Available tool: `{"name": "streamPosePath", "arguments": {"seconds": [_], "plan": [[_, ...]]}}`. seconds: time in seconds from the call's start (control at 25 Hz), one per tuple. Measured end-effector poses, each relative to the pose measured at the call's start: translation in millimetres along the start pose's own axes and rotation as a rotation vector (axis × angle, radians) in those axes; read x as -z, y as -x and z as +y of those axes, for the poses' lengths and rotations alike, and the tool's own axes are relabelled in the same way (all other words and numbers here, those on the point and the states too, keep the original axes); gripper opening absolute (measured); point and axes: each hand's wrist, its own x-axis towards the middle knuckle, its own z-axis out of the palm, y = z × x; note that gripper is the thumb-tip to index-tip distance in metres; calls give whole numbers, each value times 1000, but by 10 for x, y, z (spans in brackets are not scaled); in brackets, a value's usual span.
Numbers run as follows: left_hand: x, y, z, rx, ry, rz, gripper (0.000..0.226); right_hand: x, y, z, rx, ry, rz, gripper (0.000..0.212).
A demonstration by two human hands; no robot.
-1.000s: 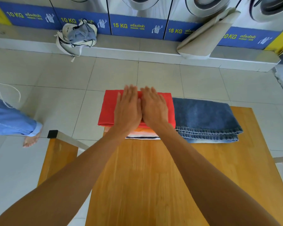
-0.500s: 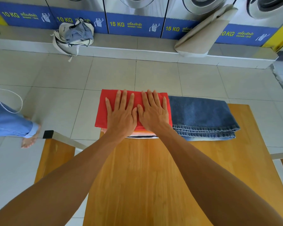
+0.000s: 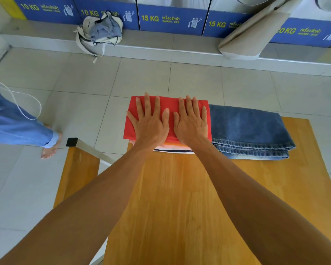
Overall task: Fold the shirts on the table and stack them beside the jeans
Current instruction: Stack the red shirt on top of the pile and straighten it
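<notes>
A folded red shirt (image 3: 171, 106) tops a small stack at the far edge of the wooden table (image 3: 180, 197). Below it peeks a folded shirt with orange, white and dark stripes (image 3: 172, 149). Folded blue jeans (image 3: 245, 131) lie right beside the stack, touching it. My left hand (image 3: 150, 122) presses flat on the red shirt's left half with fingers spread. My right hand (image 3: 192, 121) lies flat on its right half, fingers straight. Neither hand grips the cloth.
A wooden bench (image 3: 78, 169) with a metal bar (image 3: 88, 149) stands left of the table. A person's leg in blue trousers (image 3: 17, 123) and bare foot (image 3: 51, 150) are on the tiled floor at left. A cloth bag (image 3: 101, 32) sits below the washers.
My hands have slid apart from the middle of the red shirt toward its sides, fingers spreading wider. The stack and jeans have stayed put.
</notes>
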Motion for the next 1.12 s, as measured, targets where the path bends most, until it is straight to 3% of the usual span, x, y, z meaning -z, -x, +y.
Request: {"name": "streamPosePath", "arguments": {"seconds": [0.28, 0.56, 1.12], "plan": [[57, -67, 17, 16, -25, -111, 61, 43, -21, -15, -78, -55, -30, 72], [31, -140, -124, 89, 174, -64, 57, 21, -30, -5, -104, -100, -12, 76], [8, -90, -105, 78, 55, -26, 57, -19, -30, -32, -106, -113, 12, 74]]}}
